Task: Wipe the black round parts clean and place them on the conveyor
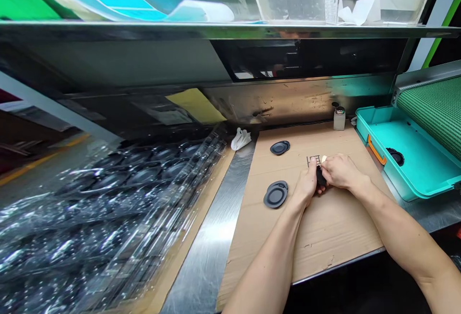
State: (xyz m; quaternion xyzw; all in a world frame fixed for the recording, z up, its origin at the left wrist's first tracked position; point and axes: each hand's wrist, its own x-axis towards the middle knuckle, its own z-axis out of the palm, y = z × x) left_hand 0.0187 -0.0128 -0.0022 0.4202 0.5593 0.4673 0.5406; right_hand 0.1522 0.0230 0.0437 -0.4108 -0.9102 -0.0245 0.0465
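A small black part (321, 177) is held over the cardboard, mostly hidden by fingers. My left hand (307, 182) is closed around it from the left. From the right, my right hand (340, 171) presses in against the same part with bent fingers. A small pale bit (324, 159) shows at the right fingertips; its kind is unclear. To the left of my hands, two dark grey round pieces lie flat on the cardboard sheet (342, 227): a nearer disc (276, 195) with a raised ring and a farther disc (280, 148).
A teal bin (425, 160) at right holds a black round part (395, 156). Beside it runs a green conveyor belt (437, 100). A small bottle (339, 118) stands at the back. Clear plastic trays (108, 218) of dark parts are stacked left, near a crumpled white tissue (240, 139).
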